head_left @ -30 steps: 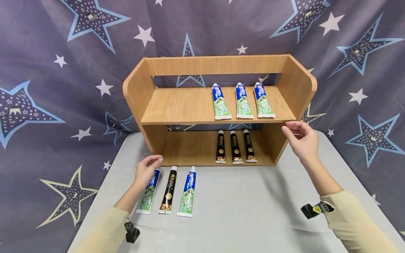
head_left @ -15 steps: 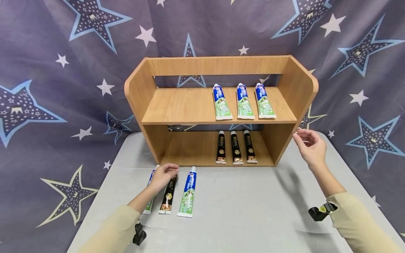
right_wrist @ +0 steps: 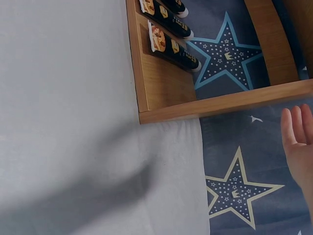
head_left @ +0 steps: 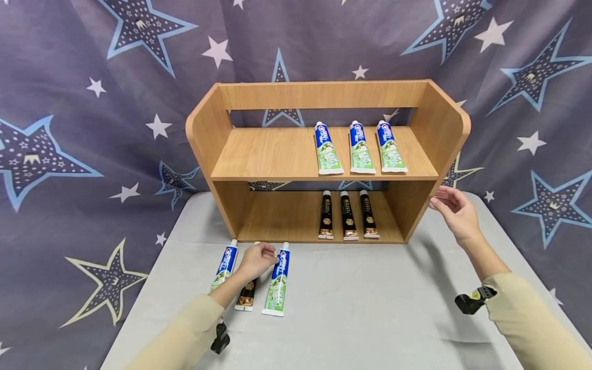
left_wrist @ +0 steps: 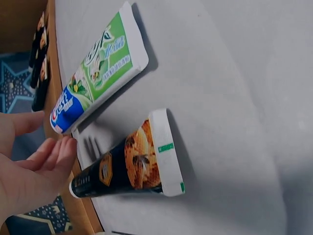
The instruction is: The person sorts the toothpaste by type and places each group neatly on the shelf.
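My left hand (head_left: 256,261) hovers over the top of a black toothpaste tube (head_left: 247,296), hiding its cap end. Its thumb and fingers are parted beside the cap end of a blue-and-green toothpaste tube (head_left: 276,290); in the left wrist view nothing lies between them, and whether they touch this tube (left_wrist: 102,73) I cannot tell. Another blue-and-green tube (head_left: 226,262) lies to the left, partly behind the forearm. My right hand (head_left: 461,218) is beside the right side panel of the wooden shelf (head_left: 324,179), fingers loosely bent, holding nothing.
On the upper board, toward the right, lie three blue-and-green tubes (head_left: 363,151). Three black tubes (head_left: 348,218) lie below them on the lower board. A grey cloth covers the table (head_left: 351,298). Behind hangs a star-patterned curtain (head_left: 115,200).
My left hand has moved right, from the leftmost tube across the black tube to the right-hand blue-and-green one. My right hand has shifted slightly right and down from the shelf's front edge.
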